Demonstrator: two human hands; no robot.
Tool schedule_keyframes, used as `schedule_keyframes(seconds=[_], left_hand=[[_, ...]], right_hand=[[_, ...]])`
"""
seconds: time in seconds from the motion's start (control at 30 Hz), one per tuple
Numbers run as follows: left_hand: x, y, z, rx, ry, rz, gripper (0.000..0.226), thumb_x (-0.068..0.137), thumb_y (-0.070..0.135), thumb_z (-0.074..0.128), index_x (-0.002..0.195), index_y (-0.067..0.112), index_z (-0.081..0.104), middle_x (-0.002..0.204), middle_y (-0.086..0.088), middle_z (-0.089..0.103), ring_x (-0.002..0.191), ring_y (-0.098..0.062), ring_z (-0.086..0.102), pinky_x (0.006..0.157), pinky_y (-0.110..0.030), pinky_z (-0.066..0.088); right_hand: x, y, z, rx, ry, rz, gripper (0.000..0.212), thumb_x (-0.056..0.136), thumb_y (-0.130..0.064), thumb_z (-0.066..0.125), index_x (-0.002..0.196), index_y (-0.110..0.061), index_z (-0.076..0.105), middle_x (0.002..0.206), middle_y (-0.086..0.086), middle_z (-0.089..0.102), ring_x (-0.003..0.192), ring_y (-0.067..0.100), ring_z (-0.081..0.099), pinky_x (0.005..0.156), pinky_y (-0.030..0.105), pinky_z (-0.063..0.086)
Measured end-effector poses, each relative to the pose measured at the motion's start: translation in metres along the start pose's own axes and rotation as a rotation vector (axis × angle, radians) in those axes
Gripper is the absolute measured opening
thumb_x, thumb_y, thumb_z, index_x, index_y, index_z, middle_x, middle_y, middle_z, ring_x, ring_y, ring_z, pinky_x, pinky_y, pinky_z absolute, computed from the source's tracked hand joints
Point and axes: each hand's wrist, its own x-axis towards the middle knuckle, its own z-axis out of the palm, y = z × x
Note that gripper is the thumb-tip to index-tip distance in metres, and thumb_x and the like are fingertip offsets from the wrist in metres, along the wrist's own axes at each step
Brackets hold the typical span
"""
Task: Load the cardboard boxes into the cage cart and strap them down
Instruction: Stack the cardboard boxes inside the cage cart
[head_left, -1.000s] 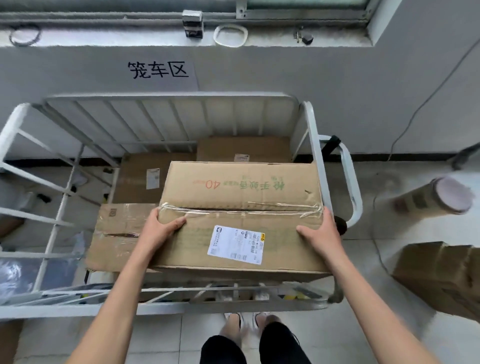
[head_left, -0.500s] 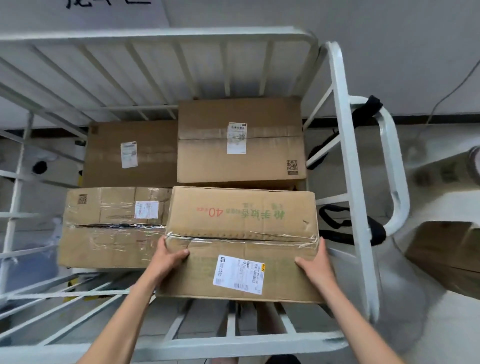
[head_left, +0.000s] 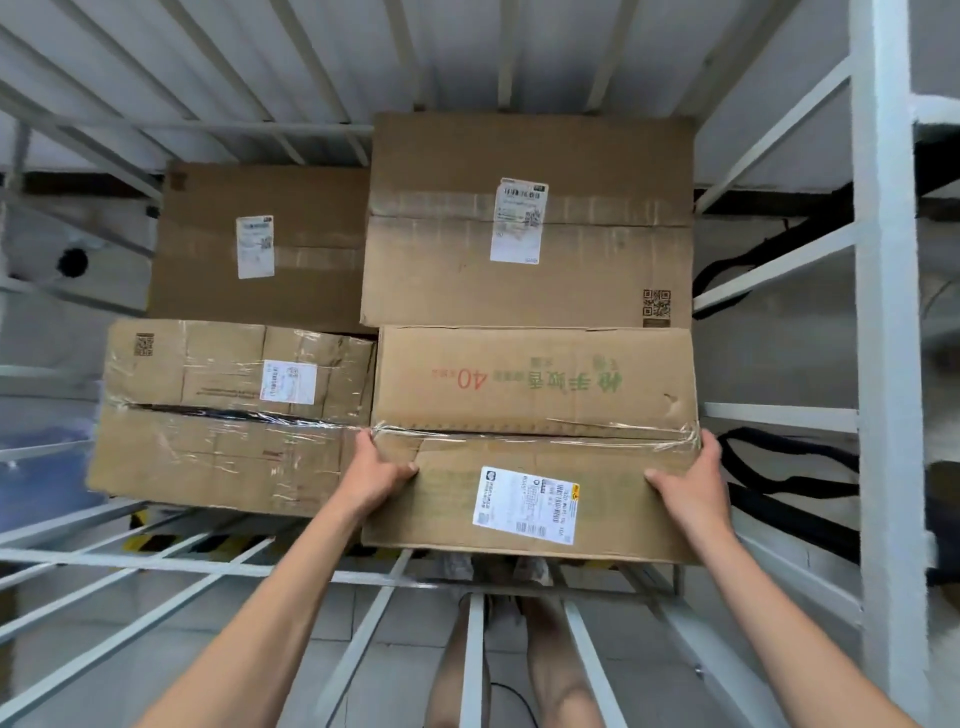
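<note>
- Left hand (head_left: 376, 470) and right hand (head_left: 685, 480) each clasp one end of the box (head_left: 535, 395), thumbs on top and fingers curled down the sides.
- The box lies between the hands. Its long axis runs hand to hand, and neither hand is nearer.
- Past the left hand it touches a taped box (head_left: 228, 415); ahead it meets the rear box (head_left: 530, 223).
- Beyond the right hand, black straps (head_left: 789, 467) hang on the cage cart (head_left: 883, 312).
- A second ago the box was over the front rail; now it is down inside.
</note>
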Motion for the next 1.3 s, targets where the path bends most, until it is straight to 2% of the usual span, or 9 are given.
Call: schedule_keyframes(seconds=[0.07,0.13,0.37,0.57,0.7,0.87,1.0,1.07,1.3], left_hand=[[0.012,-0.01,0.01,-0.028,-0.004,-0.006,0.086,0.085,0.004,0.075,0.149,0.01,0.016,0.136,-0.01,0.05,0.117,-0.023,0.053,0.103,-0.034,0.039],[0.026,-0.016,0.019,-0.048,0.005,-0.016,0.098,0.084,0.007,0.077,0.152,0.011,0.007,0.147,-0.014,0.043,0.129,-0.028,0.047,0.112,-0.039,0.034],[0.064,-0.036,0.037,-0.012,0.068,0.0,0.108,0.08,0.014,0.081,0.153,0.013,0.001,0.158,-0.018,0.025,0.14,-0.03,0.035,0.116,-0.039,0.024],[0.063,-0.041,0.032,0.047,0.039,-0.004,0.113,0.082,0.022,0.08,0.155,0.021,-0.005,0.161,-0.016,0.023,0.143,-0.032,0.032,0.119,-0.047,0.024],[0.052,-0.032,0.024,0.155,-0.014,-0.035,0.127,0.08,0.027,0.083,0.156,0.021,-0.019,0.166,-0.015,0.008,0.151,-0.033,0.018,0.123,-0.049,0.016],[-0.005,-0.007,0.025,0.366,0.021,0.086,0.118,0.083,0.029,0.079,0.158,0.014,-0.01,0.166,-0.017,0.004,0.153,-0.032,0.007,0.124,-0.049,0.011],[-0.083,0.022,0.032,0.435,-0.018,0.231,0.108,0.085,0.03,0.074,0.159,0.014,-0.004,0.167,-0.01,0.004,0.154,-0.025,0.005,0.125,-0.046,0.011],[-0.124,0.036,0.037,0.512,-0.04,0.308,0.105,0.087,0.033,0.071,0.159,0.013,-0.003,0.167,-0.011,0.007,0.154,-0.025,0.006,0.124,-0.044,0.012],[-0.244,0.075,0.059,0.777,-0.094,0.584,0.094,0.093,0.043,0.061,0.159,0.018,0.0,0.167,-0.011,0.007,0.154,-0.028,0.005,0.124,-0.043,0.011]], right_hand=[[0.005,0.009,0.012,-0.04,0.015,-0.012,0.094,0.082,-0.011,0.078,0.156,-0.019,0.022,0.149,0.009,0.052,0.128,0.034,0.055,0.103,0.043,0.044],[0.011,0.013,0.024,-0.082,-0.005,-0.014,0.1,0.084,-0.015,0.078,0.16,-0.022,0.013,0.158,0.008,0.041,0.136,0.035,0.048,0.107,0.046,0.041],[0.038,0.021,0.049,-0.198,0.029,-0.047,0.103,0.088,-0.015,0.075,0.161,-0.027,0.003,0.167,0.005,0.02,0.144,0.035,0.037,0.109,0.048,0.039],[0.031,0.02,0.051,-0.163,0.036,-0.03,0.099,0.092,-0.009,0.069,0.162,-0.027,0.0,0.167,0.006,0.017,0.147,0.033,0.032,0.114,0.046,0.033],[0.012,0.016,0.044,-0.25,0.067,-0.056,0.092,0.092,0.0,0.059,0.162,-0.024,0.004,0.162,0.009,0.026,0.137,0.033,0.041,0.1,0.043,0.043],[-0.037,0.003,0.021,-0.352,-0.027,-0.176,0.09,0.091,-0.019,0.066,0.161,-0.024,0.009,0.167,0.005,0.016,0.146,0.031,0.031,0.11,0.045,0.04],[-0.101,-0.017,-0.008,-0.402,-0.104,-0.248,0.088,0.094,-0.029,0.064,0.161,-0.025,0.008,0.169,0.001,0.006,0.155,0.025,0.011,0.122,0.046,0.024],[-0.136,-0.029,-0.026,-0.407,-0.126,-0.271,0.086,0.095,-0.03,0.062,0.161,-0.025,0.007,0.17,0.001,0.003,0.156,0.025,0.006,0.123,0.044,0.018],[-0.244,-0.05,-0.094,-0.337,-0.046,-0.326,0.084,0.096,-0.032,0.061,0.161,-0.026,0.01,0.169,0.002,-0.002,0.156,0.025,-0.001,0.124,0.046,0.009]])
